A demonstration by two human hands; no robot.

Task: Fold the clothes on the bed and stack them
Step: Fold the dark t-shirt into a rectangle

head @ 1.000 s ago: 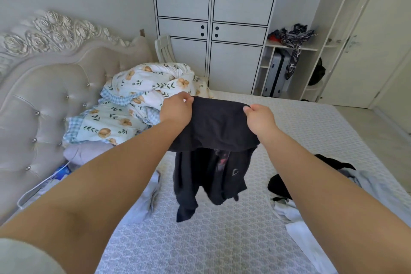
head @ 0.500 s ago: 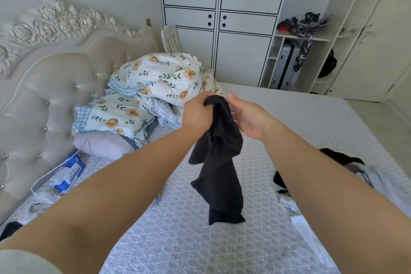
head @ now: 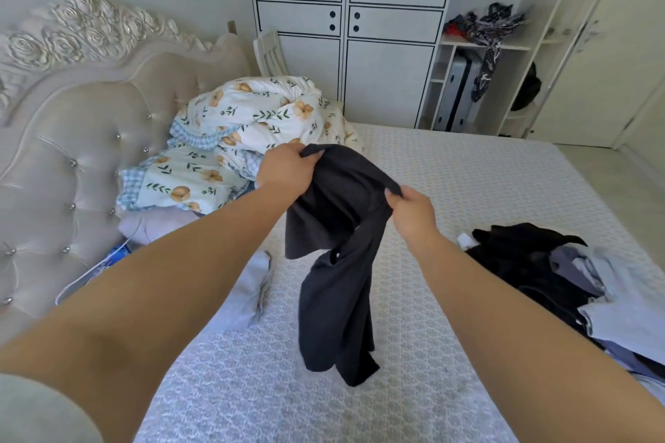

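A dark grey garment (head: 338, 262) hangs above the bed (head: 449, 191), its lower end reaching down close to the mattress. My left hand (head: 288, 169) grips its upper edge at the far left. My right hand (head: 412, 212) pinches the same edge lower and to the right. The cloth droops in loose folds between and below both hands. A pile of black, grey and pale blue clothes (head: 561, 280) lies at the right edge of the bed. A pale blue garment (head: 248, 291) lies flat under my left forearm.
A floral duvet (head: 244, 140) is heaped against the tufted headboard (head: 72, 140) at the left. White wardrobes (head: 349, 29) and open shelves with a suitcase (head: 457, 93) stand beyond the bed. Patterned mattress shows in front and at the far right.
One second ago both hands held the garment spread wide. Half a second ago they met and the cloth bunched in my left hand. Now my right hand has taken the edge and moved apart again.
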